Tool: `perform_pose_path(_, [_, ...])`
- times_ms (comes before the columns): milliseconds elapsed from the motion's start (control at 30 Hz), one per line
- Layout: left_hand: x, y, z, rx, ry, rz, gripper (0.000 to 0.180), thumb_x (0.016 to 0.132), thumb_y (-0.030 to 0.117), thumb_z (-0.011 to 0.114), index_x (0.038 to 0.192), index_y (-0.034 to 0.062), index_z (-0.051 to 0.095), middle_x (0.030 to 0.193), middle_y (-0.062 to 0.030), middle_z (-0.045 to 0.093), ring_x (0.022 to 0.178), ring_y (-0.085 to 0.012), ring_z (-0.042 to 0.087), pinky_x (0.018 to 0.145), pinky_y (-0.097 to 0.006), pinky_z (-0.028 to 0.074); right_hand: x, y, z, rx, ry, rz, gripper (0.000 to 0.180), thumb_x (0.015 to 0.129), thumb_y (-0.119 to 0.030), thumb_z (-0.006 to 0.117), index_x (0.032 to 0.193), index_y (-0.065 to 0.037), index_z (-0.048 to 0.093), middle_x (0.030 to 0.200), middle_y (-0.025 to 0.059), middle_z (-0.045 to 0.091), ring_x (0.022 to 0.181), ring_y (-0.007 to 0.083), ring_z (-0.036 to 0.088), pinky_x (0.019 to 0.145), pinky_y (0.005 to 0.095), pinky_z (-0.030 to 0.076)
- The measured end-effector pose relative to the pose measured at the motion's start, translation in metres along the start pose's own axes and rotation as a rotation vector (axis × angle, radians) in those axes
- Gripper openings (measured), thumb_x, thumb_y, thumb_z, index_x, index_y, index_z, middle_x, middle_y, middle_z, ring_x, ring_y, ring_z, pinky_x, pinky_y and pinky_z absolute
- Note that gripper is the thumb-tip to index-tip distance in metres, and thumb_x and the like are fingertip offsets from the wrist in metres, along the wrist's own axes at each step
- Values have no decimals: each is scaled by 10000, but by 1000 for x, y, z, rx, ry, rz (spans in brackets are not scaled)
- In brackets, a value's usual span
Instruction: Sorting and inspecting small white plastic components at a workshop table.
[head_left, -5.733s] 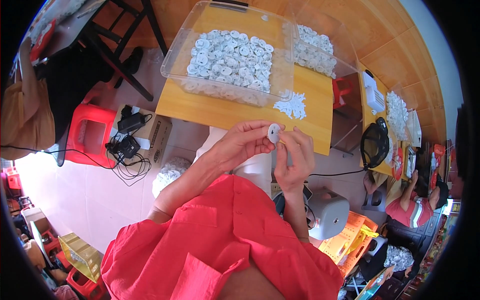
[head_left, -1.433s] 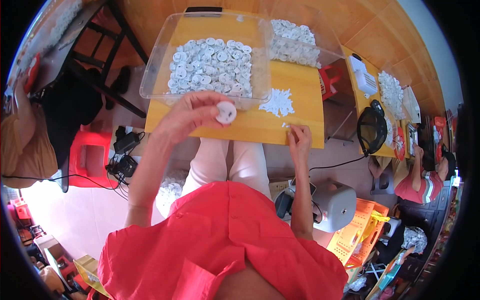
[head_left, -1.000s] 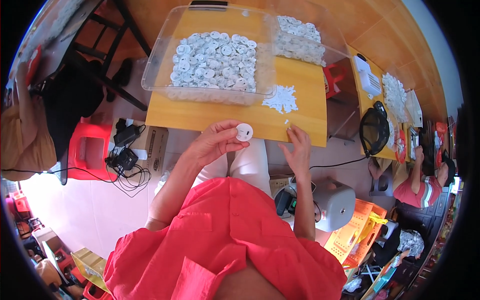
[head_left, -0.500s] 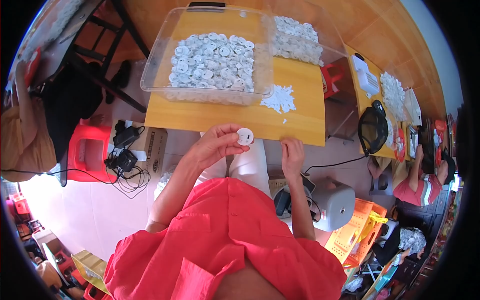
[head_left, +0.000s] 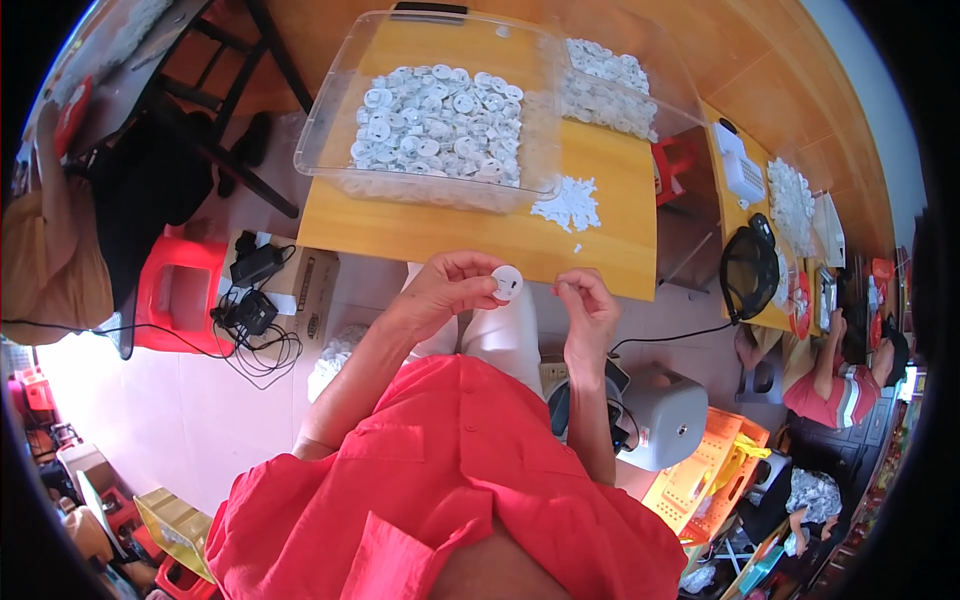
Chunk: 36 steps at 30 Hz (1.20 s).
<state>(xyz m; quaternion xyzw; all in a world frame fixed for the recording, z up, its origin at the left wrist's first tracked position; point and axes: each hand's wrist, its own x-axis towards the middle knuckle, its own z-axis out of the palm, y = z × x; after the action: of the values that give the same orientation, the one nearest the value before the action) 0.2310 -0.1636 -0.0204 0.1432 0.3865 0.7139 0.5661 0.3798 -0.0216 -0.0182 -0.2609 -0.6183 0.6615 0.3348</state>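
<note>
Between the thumb and fingers of my left hand [head_left: 445, 293] is a round white plastic disc [head_left: 508, 283] with a small dark slot in it. To its right, my right hand [head_left: 587, 300] is pinched closed at the fingertips, a short gap from the disc; whatever sits in that pinch is too small to make out. Both hands are just in front of the near edge of the yellow table [head_left: 420, 225]. On the table, close beyond my right hand, lies a pile of small white pieces [head_left: 568, 204], with one stray piece [head_left: 577, 247] nearer the edge.
A clear plastic bin [head_left: 430, 190] full of white discs [head_left: 440, 120] stands on the table, with a second heap [head_left: 610, 90] behind to the right. Red stool [head_left: 180, 295], boxed cables and a seated person are at left. A grey box-shaped appliance [head_left: 662, 415] and orange crate [head_left: 705, 460] sit at right.
My right hand has left the table edge, turned, and come in toward the disc with its fingers pinched. The left hand still holds the disc, and the whole view has shifted slightly.
</note>
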Motion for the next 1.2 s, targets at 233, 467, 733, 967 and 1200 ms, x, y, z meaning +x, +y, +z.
perform_pose_path(233, [-2,1,2,-53,-23,42,250,801,59,625,1043,6,593,934,-82,632,832,-143,624,752,-268,526,-8,-43,33,-165,-152,-150,81,719,74,619,784,26,611,814,55,564,733,123,545,660,214,419])
perform_pose_path(467, [-5,3,7,41,-11,104,245,771,37,644,1011,5,609,895,-61,625,788,-107,598,730,-250,508,-9,-51,44,-444,-226,-356,116,703,71,628,799,14,597,761,84,569,675,159,558,615,242,437])
perform_pose_path(733, [-8,7,17,156,21,165,254,745,-11,654,996,4,615,804,-9,600,740,-61,565,678,-205,461,-8,-49,44,-607,-193,-501,123,698,77,618,786,-5,594,751,102,561,659,214,568,581,277,448])
perform_pose_path(967, [-8,6,17,194,57,173,241,761,-9,643,1000,0,621,845,-40,630,747,-71,576,693,-207,468,-6,-49,44,-716,-209,-672,184,660,97,622,791,-14,554,733,106,546,651,255,550,568,317,442])
perform_pose_path(1200, [-8,4,17,240,58,194,198,788,10,621,984,-13,630,844,-51,636,735,-88,580,688,-219,476,-8,-51,43,-685,-245,-618,228,656,91,637,824,-19,528,718,94,546,634,236,556,571,302,457])
